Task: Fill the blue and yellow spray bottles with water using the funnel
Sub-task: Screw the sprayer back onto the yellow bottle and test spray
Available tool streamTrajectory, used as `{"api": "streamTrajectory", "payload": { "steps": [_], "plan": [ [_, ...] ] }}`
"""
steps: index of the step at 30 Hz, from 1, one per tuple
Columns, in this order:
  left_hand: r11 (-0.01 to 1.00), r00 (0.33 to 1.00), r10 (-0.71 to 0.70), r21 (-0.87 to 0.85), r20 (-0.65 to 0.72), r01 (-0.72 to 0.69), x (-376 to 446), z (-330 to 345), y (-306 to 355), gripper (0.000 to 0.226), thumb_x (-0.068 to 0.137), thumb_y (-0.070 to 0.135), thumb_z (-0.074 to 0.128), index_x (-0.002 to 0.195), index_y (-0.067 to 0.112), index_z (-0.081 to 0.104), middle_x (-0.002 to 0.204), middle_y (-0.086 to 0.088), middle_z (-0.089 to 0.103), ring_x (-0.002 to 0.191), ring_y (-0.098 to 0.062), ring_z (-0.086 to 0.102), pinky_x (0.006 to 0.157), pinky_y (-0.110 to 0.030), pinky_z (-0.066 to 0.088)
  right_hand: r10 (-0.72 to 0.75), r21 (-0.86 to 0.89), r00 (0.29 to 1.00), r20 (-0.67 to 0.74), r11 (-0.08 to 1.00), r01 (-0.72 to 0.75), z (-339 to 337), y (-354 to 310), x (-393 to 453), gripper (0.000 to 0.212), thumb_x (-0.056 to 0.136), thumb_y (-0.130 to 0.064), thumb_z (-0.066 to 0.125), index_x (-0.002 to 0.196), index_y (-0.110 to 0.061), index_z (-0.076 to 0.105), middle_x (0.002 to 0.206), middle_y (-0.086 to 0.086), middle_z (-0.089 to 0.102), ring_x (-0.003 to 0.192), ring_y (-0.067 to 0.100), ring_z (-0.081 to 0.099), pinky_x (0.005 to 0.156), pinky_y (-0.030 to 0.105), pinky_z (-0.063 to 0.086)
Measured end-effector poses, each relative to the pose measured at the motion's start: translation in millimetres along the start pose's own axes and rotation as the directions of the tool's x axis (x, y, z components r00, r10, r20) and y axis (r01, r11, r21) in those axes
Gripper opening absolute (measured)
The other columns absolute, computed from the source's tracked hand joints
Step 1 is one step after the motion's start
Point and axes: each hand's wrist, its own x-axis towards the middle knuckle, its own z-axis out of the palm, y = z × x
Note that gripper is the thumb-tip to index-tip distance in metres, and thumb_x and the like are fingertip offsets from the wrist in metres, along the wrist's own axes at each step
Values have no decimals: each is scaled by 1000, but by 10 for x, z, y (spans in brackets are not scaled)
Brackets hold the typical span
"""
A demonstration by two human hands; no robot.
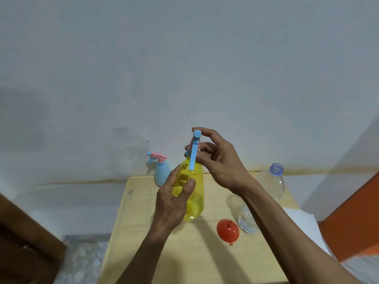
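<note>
Counted two spray bottles, one funnel, one clear bottle, two hands. Yellow spray bottle held upright above the worktop, near its middle, gripped around the body by the left hand, fingers and thumb wrapped round it. Right hand curled over the blue spray head atop the yellow bottle, fingertips pinching its top end, trigger lever hanging down the bottle's front. Could not tell whether the head was screwed tight or loose. Blue spray bottle stood upright at the worktop's far edge, just behind the left hand, pink and blue head on, lower right side hidden by that hand. Red funnel lay on the worktop, wide mouth facing up toward the camera, near the clear plastic bottle. Clear bottle uncapped, standing at the right, its middle crossed and hidden by the right forearm; water level hard to make out. Both forearms cut off by the lower frame edge.
</note>
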Motion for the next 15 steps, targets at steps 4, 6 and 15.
{"api": "streamTrajectory", "payload": {
  "steps": [4,6,15],
  "plan": [
    [1000,1000,-6,-10,0,6,3,14,12,53,74,73,52,124,57,53,108,21,66,102,4,60,71,-6,46,17,25,999,-36,1000,-16,11,37,-23,41,98,-4,62,130,-29,55,107,11,77,108,33,71,103,49,53],
    [1000,1000,-12,-8,2,12,5,23,31,50,74,74,51,122,60,51,107,25,65,101,6,60,70,-8,46,20,36,998,-53,999,-18,19,56,-33,40,98,-6,64,130,-28,55,106,8,77,106,29,72,102,45,54],
    [999,999,-42,2,-10,42,38,61,57,44,72,78,48,115,69,45,110,33,60,105,9,56,73,-10,44,4,76,990,-143,997,7,112,87,-48,39,99,-15,64,133,-30,53,102,20,73,100,32,69,92,35,55]
  ]
}}
